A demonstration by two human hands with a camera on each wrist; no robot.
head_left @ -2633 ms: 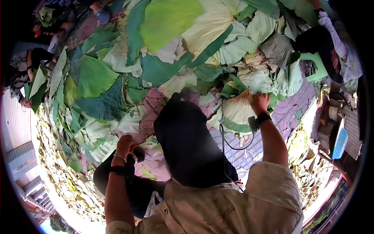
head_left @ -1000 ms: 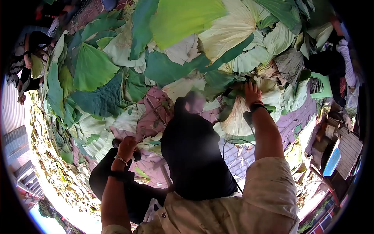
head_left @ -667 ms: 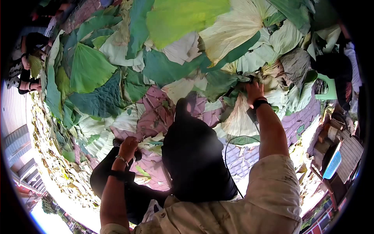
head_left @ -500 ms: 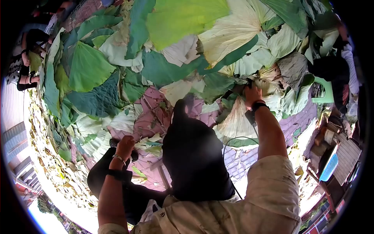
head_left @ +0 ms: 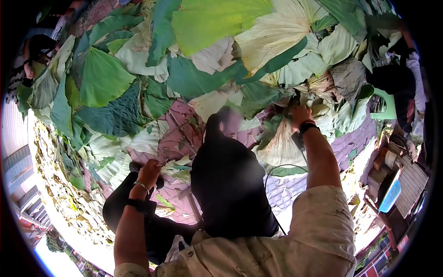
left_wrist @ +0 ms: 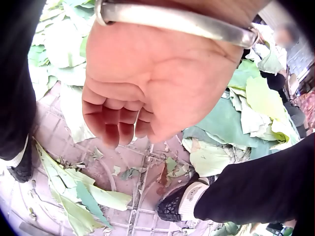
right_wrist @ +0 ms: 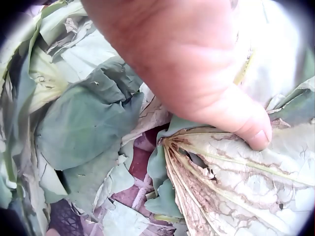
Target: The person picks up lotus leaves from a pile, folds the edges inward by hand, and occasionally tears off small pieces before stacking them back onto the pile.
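Observation:
My right hand (head_left: pixel 301 116) reaches into the heap of large lotus leaves, just behind a pale, dried lotus leaf (head_left: pixel 282 145) with brown veins. In the right wrist view the thumb (right_wrist: pixel 246 123) lies straight over this veined leaf (right_wrist: pixel 236 182); the other fingers are hidden, so I cannot tell whether they grip anything. My left hand (head_left: pixel 150 173) hangs by the left knee. In the left wrist view its fingers (left_wrist: pixel 112 130) are loosely curled with nothing in them, above the paving and a torn leaf strip (left_wrist: pixel 74 191).
Several green and faded leaves (head_left: pixel 106 76) spread across the pinkish paving (head_left: pixel 177 134). A cable (head_left: pixel 281 166) loops from the right wrist. At the right stand a green stool (head_left: pixel 390 108) beside a seated person and a blue tray (head_left: pixel 391 196). Another person sits at the far left.
My right hand has moved from the veined leaf to behind it, its fingers sinking among the leaves. The left hand stays by the knee. A leaf has appeared at the far left person.

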